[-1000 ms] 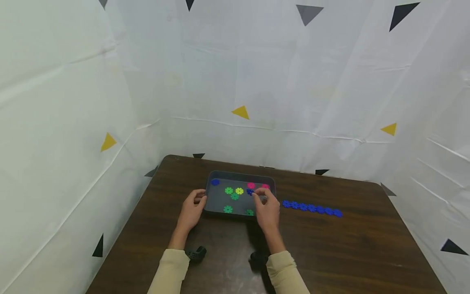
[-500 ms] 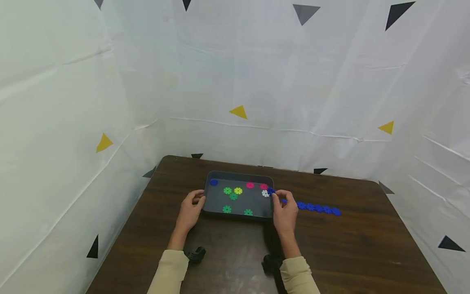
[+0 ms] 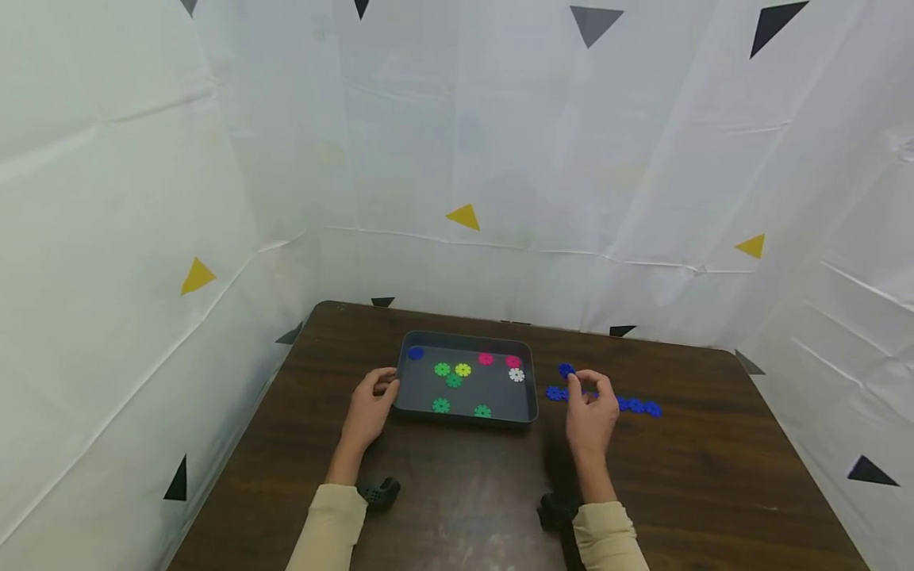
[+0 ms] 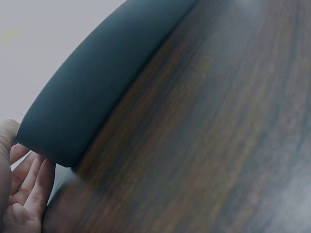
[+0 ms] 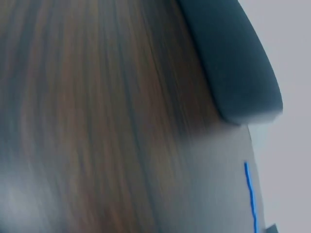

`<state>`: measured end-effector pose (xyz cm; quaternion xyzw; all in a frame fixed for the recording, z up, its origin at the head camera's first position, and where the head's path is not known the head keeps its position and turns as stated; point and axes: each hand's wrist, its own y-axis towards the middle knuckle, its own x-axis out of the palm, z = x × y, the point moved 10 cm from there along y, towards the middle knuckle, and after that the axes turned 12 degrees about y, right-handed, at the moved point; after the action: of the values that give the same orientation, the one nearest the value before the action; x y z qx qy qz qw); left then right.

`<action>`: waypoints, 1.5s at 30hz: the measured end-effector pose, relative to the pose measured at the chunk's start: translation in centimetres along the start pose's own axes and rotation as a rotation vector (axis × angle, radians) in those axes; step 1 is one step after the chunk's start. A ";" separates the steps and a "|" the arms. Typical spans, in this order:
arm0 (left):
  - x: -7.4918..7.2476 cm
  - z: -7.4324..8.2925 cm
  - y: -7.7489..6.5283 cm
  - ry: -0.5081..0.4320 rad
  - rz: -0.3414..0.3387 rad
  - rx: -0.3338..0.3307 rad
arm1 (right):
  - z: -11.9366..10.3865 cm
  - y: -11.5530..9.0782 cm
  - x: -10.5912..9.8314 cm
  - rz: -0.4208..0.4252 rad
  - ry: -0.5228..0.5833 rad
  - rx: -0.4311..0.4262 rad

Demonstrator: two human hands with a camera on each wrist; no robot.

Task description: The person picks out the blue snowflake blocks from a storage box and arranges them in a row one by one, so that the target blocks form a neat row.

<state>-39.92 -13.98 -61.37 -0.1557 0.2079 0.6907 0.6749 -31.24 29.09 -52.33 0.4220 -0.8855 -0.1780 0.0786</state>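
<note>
A dark grey tray [image 3: 471, 415] lies on the table, with flower-shaped plastic discs inside: several green ones [image 3: 440, 405], a yellow disc [image 3: 463, 369], two pink ones [image 3: 485, 359], a white disc [image 3: 516, 374] and a blue disc [image 3: 416, 354]. My left hand [image 3: 368, 406] grips the tray's left edge; in the left wrist view its fingers [image 4: 36, 182] meet the tray's corner. My right hand [image 3: 594, 416] pinches a single blue flower disc [image 3: 566, 369] above the table. Below that hand runs a row of blue flower discs [image 3: 635, 405], its middle partly hidden by the fingers.
The dark brown wooden table [image 3: 700, 476] carries everything. White sheeting [image 3: 500, 143] with black, grey and yellow triangles surrounds its back and sides. Black wrist devices [image 3: 382, 493] sit at both wrists.
My right hand has lifted a blue disc out of the tray and carried it rightward, over the left part of the blue row. The left hand stays at the tray edge.
</note>
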 end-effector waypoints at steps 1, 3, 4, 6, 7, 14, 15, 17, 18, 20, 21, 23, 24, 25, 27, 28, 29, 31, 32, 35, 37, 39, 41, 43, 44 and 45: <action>0.0 0.0 0.0 0.000 0.000 0.001 | 0.1 0.1 -0.3 0.005 0.000 0.004; -0.1 -0.1 0.0 -0.005 0.000 -0.001 | 0.2 0.4 -1.0 0.017 0.002 0.014; -0.1 -0.1 -0.1 -0.007 -0.001 -0.002 | 0.3 0.6 -1.3 0.023 0.002 0.015; -0.1 -0.1 0.0 -0.004 0.000 -0.001 | 0.3 1.0 -1.8 0.034 -0.001 0.012; -0.1 -0.1 0.0 -0.004 0.000 -0.002 | 0.5 1.2 -2.1 0.039 -0.006 0.009; 0.0 -0.1 0.1 -0.011 -0.003 -0.009 | 1.0 2.1 -3.9 0.058 -0.037 0.026; 0.0 -0.1 0.1 -0.012 -0.004 -0.011 | 1.0 2.2 -4.2 0.060 -0.040 0.032; 0.0 -0.1 0.1 -0.014 -0.006 -0.012 | 1.1 2.4 -4.9 0.065 -0.039 0.043; 0.0 -0.1 0.1 -0.013 -0.006 -0.012 | 1.3 2.6 -5.2 0.069 -0.043 0.051; 0.0 -0.1 0.1 -0.014 -0.009 -0.011 | 1.6 3.0 -5.8 0.076 -0.044 0.070; 0.1 -0.1 0.1 -0.016 -0.009 -0.008 | 1.7 3.2 -6.2 0.081 -0.047 0.081; 0.0 -0.1 0.1 -0.018 -0.009 -0.005 | 2.0 3.7 -6.8 0.092 -0.049 0.104; 0.0 -0.1 0.1 -0.018 -0.009 -0.004 | 2.1 3.9 -7.2 0.096 -0.053 0.120; 0.0 -0.1 0.1 -0.021 -0.009 -0.004 | 2.3 4.1 -7.5 0.101 -0.051 0.133; 0.0 -0.1 0.1 -0.019 -0.007 -0.001 | 2.6 4.5 -8.2 0.108 -0.052 0.160; 0.0 -0.1 0.1 -0.017 -0.007 0.000 | 2.8 4.7 -8.6 0.112 -0.047 0.174; 0.0 -0.1 0.1 -0.018 -0.007 -0.001 | 3.0 5.0 -8.9 0.116 -0.043 0.185; 0.0 -0.1 0.1 -0.015 -0.007 0.000 | 3.6 5.5 -9.7 0.118 -0.024 0.217; 0.0 -0.1 0.1 -0.013 -0.006 0.000 | 3.9 5.8 -10.0 0.118 -0.021 0.235; -0.1 0.1 0.0 -0.014 -0.005 0.001 | 4.9 6.7 -11.1 0.114 -0.012 0.297; -0.1 0.1 0.1 -0.013 -0.004 0.004 | 5.5 7.0 -11.8 0.106 -0.009 0.344; -0.1 0.2 0.1 -0.009 -0.002 0.006 | 6.1 7.3 -12.5 0.093 -0.008 0.384; -0.2 0.2 0.1 -0.005 0.000 0.004 | 6.7 7.5 -13.3 0.086 -0.003 0.420; -0.2 0.1 0.1 0.000 0.001 -0.004 | 7.4 7.8 -14.2 0.085 0.017 0.458; -0.1 0.1 0.1 0.002 0.000 -0.007 | 7.8 8.0 -14.6 0.084 0.030 0.481; -0.1 0.0 0.1 0.001 -0.001 -0.010 | 8.3 8.2 -15.1 0.081 0.038 0.504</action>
<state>-39.97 -14.08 -61.27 -0.1594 0.2047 0.6911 0.6746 -29.99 47.58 -56.68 0.3956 -0.9165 0.0597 -0.0056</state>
